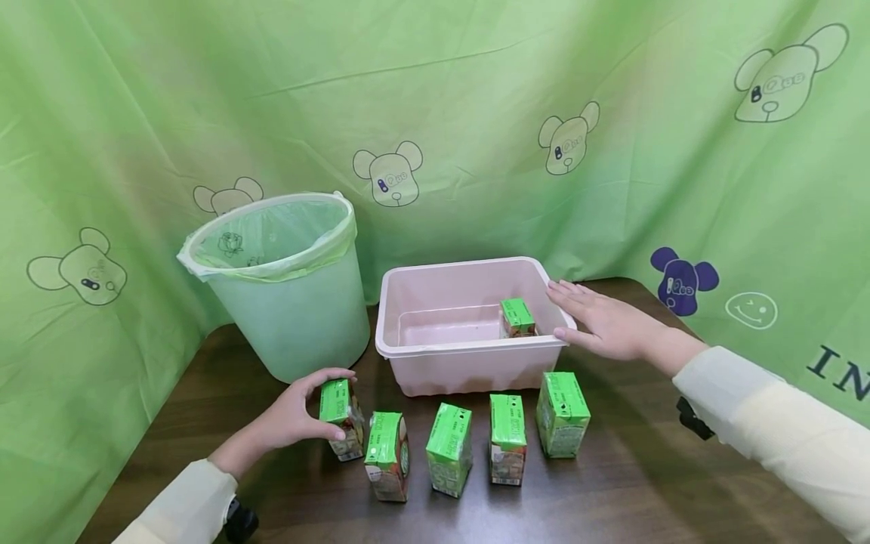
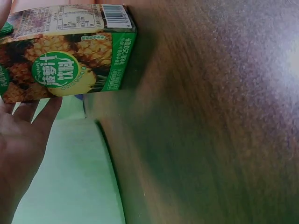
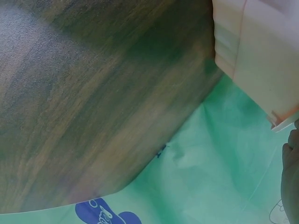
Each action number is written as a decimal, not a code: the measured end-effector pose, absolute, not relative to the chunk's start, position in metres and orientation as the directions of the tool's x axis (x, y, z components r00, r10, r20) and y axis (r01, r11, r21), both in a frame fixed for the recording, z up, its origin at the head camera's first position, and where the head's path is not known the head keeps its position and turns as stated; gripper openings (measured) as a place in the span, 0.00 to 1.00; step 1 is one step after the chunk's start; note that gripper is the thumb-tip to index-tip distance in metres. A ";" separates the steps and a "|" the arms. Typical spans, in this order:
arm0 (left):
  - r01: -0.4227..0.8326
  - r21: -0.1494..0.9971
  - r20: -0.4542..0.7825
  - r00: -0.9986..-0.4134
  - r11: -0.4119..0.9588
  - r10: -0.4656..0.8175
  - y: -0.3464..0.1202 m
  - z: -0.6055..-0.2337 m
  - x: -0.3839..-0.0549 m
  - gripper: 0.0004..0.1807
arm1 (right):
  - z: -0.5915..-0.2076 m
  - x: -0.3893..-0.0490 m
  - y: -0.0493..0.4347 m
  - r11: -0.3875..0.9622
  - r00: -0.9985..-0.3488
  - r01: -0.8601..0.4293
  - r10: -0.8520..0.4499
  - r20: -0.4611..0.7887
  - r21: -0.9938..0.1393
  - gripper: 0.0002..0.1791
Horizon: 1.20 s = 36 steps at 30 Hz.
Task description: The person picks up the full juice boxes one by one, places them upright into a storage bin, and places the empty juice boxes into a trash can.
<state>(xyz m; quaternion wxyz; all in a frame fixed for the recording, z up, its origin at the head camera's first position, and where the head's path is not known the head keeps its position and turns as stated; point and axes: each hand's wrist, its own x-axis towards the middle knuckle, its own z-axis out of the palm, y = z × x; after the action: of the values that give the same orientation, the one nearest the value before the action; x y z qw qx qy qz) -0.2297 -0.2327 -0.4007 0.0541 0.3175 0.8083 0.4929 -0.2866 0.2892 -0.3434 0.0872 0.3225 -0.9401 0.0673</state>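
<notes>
My left hand (image 1: 297, 412) grips a pineapple juice carton (image 1: 337, 404) at the left end of a row, thumb at its near side and fingers at its far side. In the left wrist view this carton (image 2: 70, 60) shows pineapple pictures, a green label and a barcode. Several similar cartons (image 1: 448, 446) with green tops stand to its right on the table. One more juice carton (image 1: 518, 313) sits inside the pink plastic bin (image 1: 476, 370), towards its right end. My right hand (image 1: 605, 321) rests on the bin's right rim with its fingers straight.
A light green trash can (image 1: 299, 317) with a thin liner stands behind my left hand, left of the bin. The dark wooden table (image 1: 632, 453) ends at a green printed curtain (image 1: 476, 91) hanging behind and at both sides.
</notes>
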 end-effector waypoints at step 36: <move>0.506 0.767 0.316 -0.833 0.396 0.454 -0.235 -0.388 -0.223 0.36 | -0.343 -0.285 0.289 0.773 -0.770 -0.628 -0.603 0.208 -0.085 0.39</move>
<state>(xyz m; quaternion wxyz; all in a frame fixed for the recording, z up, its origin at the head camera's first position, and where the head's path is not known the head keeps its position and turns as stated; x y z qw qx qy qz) -0.2225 -0.2352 -0.3877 -0.0277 0.2872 0.8349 0.4687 -0.2848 0.2891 -0.3426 0.0847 0.3283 -0.9378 0.0748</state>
